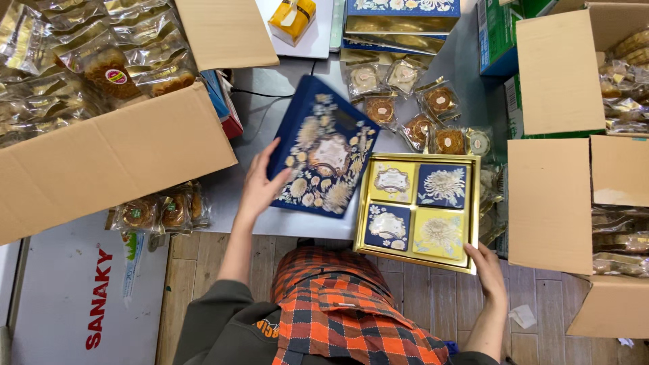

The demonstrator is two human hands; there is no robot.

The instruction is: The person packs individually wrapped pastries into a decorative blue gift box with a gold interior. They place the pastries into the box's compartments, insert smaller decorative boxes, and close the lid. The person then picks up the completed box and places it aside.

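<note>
My left hand [259,186] holds the near left edge of a dark blue box lid [324,145] printed with gold flowers, tilted up over the grey table [270,94]. My right hand [485,260] grips the near right corner of a gold tray box [475,203] that sits at the table's front edge. Inside the tray are two yellow and two dark blue small boxes, such as one yellow box [439,233]. Several clear-wrapped round cakes [439,101] lie on the table just behind the tray.
An open cardboard box [101,155] full of wrapped cakes stands at left, with three wrapped cakes [159,211] below it. More open cartons [551,196] with wrapped cakes stand at right. Stacked gift boxes [402,23] and a small yellow box [292,19] sit at the back.
</note>
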